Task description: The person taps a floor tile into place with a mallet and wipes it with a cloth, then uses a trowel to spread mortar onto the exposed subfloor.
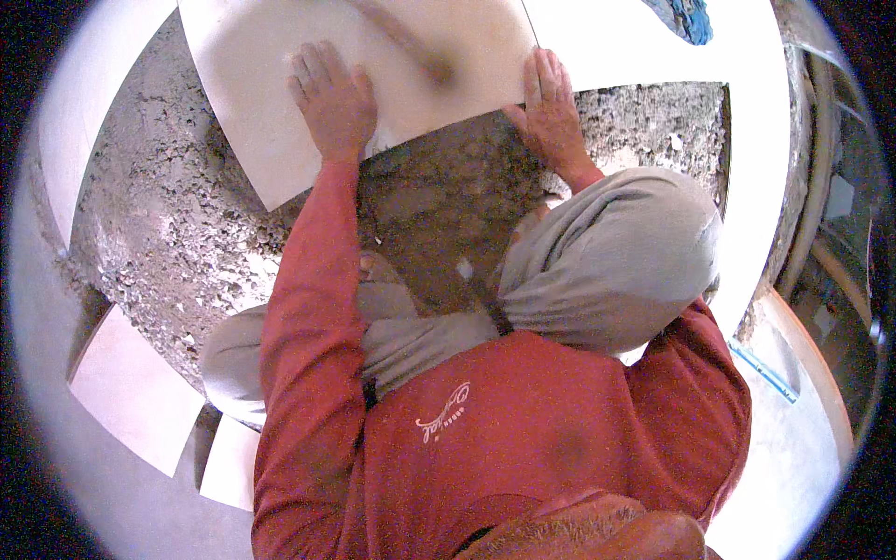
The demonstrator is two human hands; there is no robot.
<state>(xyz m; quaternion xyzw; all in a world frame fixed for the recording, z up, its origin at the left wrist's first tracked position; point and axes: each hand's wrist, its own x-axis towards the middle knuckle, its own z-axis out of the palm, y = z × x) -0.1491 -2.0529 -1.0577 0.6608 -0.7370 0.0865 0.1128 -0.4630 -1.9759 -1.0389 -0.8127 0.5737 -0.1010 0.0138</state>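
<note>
A large beige tile [243, 75] lies at the top of the head view, partly over rough grey substrate. My left hand [331, 98] rests open and flat on it, palm down, near the front edge. My right hand [551, 112] is open, fingers stretched along the tile's right side at the joint with a brighter white tile [635, 33]; its thumb is by the front corner. Below the hands, between my grey-trousered legs, shows dark, rough substrate [429, 187].
Rough, crumbly substrate [159, 168] spreads at the left, with more pale tiles [131, 392] beyond. A blue crumpled item [686, 19] sits at the upper right. Pipes [817, 187] run along the far right, and a blue strip tool [765, 373] lies at the lower right.
</note>
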